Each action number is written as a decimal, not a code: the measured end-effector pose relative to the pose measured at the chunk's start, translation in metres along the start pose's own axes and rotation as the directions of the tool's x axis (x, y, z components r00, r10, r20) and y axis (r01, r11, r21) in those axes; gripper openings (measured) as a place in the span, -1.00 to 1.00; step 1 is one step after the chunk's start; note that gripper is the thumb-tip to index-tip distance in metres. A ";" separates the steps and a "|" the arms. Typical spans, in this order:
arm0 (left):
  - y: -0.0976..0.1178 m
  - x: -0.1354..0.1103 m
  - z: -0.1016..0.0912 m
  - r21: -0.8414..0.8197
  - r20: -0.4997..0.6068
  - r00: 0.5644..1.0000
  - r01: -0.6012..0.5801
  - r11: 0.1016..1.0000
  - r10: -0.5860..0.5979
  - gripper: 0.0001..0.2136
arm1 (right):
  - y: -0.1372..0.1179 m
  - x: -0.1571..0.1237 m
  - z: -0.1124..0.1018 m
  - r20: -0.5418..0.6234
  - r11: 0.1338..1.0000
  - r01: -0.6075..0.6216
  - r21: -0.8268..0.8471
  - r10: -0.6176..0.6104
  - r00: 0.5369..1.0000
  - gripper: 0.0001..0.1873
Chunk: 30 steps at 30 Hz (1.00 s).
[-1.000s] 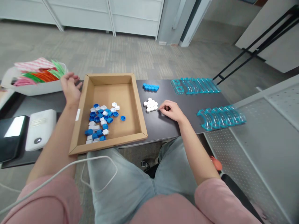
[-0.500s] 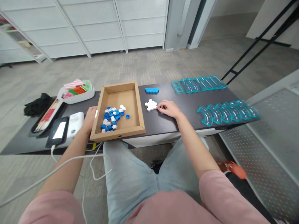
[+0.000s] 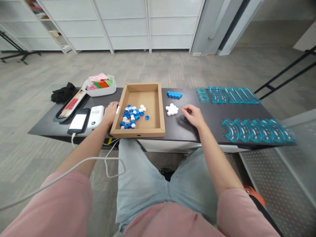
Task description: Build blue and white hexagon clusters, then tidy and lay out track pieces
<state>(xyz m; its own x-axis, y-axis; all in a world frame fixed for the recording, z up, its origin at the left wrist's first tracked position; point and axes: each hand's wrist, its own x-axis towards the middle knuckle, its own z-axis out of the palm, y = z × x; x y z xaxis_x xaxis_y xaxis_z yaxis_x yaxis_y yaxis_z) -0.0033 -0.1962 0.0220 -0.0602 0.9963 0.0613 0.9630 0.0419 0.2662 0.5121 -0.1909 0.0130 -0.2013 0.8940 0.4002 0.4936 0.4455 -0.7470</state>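
Note:
A shallow cardboard tray (image 3: pixel 160 113) sits on a dark table (image 3: pixel 214 115) and holds several loose blue and white hexagonal pieces (image 3: pixel 132 116). My left hand (image 3: pixel 111 110) rests against the tray's left wall, fingers curled on the rim. Right of the tray lie a joined cluster of white hexagons (image 3: pixel 171 109) and, farther back, a row of blue hexagons (image 3: pixel 174 94). My right hand (image 3: pixel 192 114) hovers on the table just right of the white cluster, fingers curled in a pinch; what it holds is too small to make out.
Two rows of clear teal curved pieces lie at the back right (image 3: pixel 228 94) and the front right (image 3: pixel 256 130). At left are a white device (image 3: pixel 96 117), a phone (image 3: pixel 78 121) with a cable, a white bin of coloured strips (image 3: pixel 100 86), a dark tray (image 3: pixel 69 107) and a black cloth (image 3: pixel 63 93).
The view pulled back and up. My left hand dropped from the air to the tray's left wall. My right hand drew a little right, away from the white cluster.

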 end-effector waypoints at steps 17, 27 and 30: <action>0.008 -0.005 0.007 -0.076 -0.045 0.999 0.005 0.997 -0.008 -0.45 | -0.132 0.127 0.157 0.653 0.720 0.431 -0.544 0.040 0.757 -0.78; 0.004 -0.004 0.005 -0.014 -0.009 1.000 0.015 1.000 -0.016 -0.43 | -0.100 0.127 0.103 0.483 0.927 0.374 -0.041 -0.309 0.819 -0.72; 0.003 -0.004 0.004 -0.014 -0.014 1.000 0.027 1.000 -0.027 -0.43 | -0.079 0.129 0.070 0.373 0.931 0.362 0.037 -0.349 0.860 -0.74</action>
<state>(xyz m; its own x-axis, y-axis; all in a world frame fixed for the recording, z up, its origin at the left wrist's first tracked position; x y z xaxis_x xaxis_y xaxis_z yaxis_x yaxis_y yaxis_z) 0.0013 -0.1999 0.0186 -0.0897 0.9937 0.0678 0.9573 0.0672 0.2812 0.3879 -0.1071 0.0868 -0.6609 0.6307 0.4067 0.3555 0.7404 -0.5705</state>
